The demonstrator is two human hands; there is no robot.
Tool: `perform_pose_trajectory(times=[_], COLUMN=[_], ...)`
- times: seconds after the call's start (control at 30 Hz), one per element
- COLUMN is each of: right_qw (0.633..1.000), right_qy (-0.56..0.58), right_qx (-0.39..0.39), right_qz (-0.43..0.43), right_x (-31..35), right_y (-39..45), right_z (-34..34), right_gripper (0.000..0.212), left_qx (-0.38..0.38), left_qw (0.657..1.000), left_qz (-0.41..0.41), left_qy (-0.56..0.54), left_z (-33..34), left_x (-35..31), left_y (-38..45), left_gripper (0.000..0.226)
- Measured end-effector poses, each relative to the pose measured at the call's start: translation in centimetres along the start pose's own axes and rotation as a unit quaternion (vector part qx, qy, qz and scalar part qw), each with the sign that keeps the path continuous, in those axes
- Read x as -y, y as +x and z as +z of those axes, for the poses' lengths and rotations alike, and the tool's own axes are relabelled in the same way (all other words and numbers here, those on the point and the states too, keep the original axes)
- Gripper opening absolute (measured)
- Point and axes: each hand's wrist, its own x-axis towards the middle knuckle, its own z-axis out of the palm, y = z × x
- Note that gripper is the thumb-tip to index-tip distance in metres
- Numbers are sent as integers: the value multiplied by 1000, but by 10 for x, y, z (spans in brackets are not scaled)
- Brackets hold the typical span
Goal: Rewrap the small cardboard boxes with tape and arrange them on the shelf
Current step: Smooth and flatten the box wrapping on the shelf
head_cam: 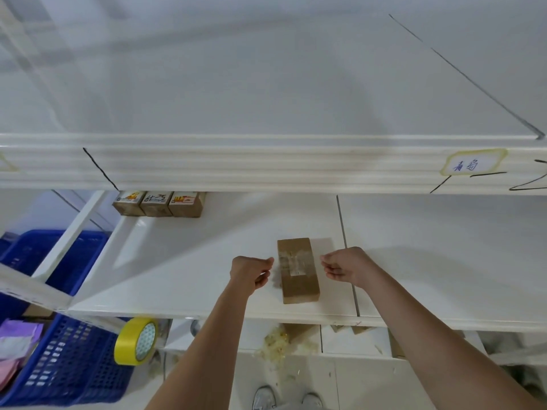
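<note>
Centrally, a long brown cardboard box (297,269) lies flat on the white metal shelf board (189,270), its long axis running away from the person, a clear glossy tape strip (294,261) across its top middle. Left hand (251,272) sits just left of the box, fingers curled with thumb and forefinger tips pinched together near the box's left edge; right hand (344,266) mirrors it just right of the box, fingers curled, tips pinched. Both appear to hold ends of the clear tape, but the tape itself between fingers and box is too faint to confirm. Neither hand touches the cardboard.

Back left on the same shelf, three small brown boxes with printed labels (158,203) stand in a row, touching side by side, partly under the upper white shelf edge (266,167). That edge carries a handwritten paper label (473,164) at right.

Below the shelf's front lip at left hangs a yellow tape roll (137,340). A blue perforated plastic basket (68,359) sits lower left, holding purple and pink packets (17,344). Crumpled used tape scraps (276,343) lie on the lower level. Grey shoes (287,399) show at the bottom edge.
</note>
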Motion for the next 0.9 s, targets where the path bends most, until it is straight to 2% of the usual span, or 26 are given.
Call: perform_pose_trajectory(times=[0.2,0.4,0.8,0.9], right_qw=[999,998,998,999], right_qy=[-33,-40,-43,-38], right_qx=[-32,-19,-35,-30], right_qz=[-16,-38,-23,-3], right_x=[-4,-10,-16,-23], right_y=[5,6,15,21], right_z=[1,-2,4,7], right_gripper=[8,8,4,11], left_qx=[-18,-15,-24,-22], left_qw=[1000,1000,999,999], left_qz=[-4,-15,-21,-29], left_qy=[23,20,44,32], left_z=[4,3,3,6], left_x=[5,5,12,18], left_y=[5,4,7,9], left_gripper=[24,24,24,22])
